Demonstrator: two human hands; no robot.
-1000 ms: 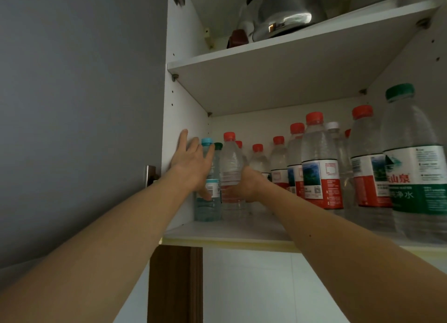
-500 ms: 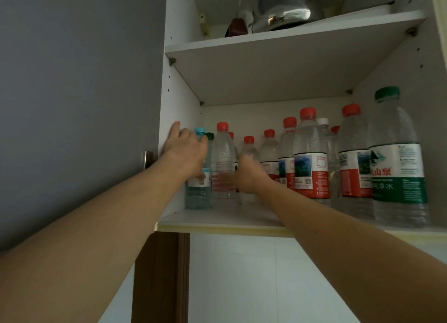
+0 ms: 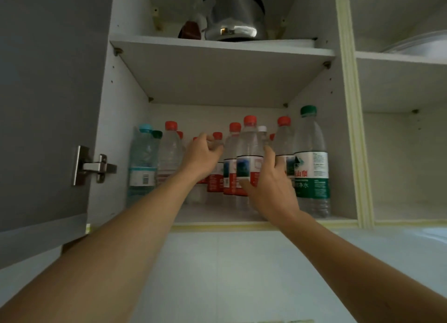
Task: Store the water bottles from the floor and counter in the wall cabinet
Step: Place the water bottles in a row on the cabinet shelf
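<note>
Several water bottles stand on the lower shelf of the open wall cabinet. My right hand grips a front red-capped bottle with a red and blue label, thumb on the label and fingers round its right side. My left hand reaches further in, its fingers curled at the neck of a smaller red-capped bottle in the back row. A blue-capped bottle stands at the far left. A tall green-capped bottle stands at the far right.
A steel kettle sits on the upper shelf. The grey cabinet door hangs open at the left on its metal hinge. To the right is another cabinet compartment, and a glass dish sits above it.
Both hands left the bottles at the left wall and moved right. The right hand now holds a front red-capped bottle, and the left hand reaches a back one. My view shifted right.
</note>
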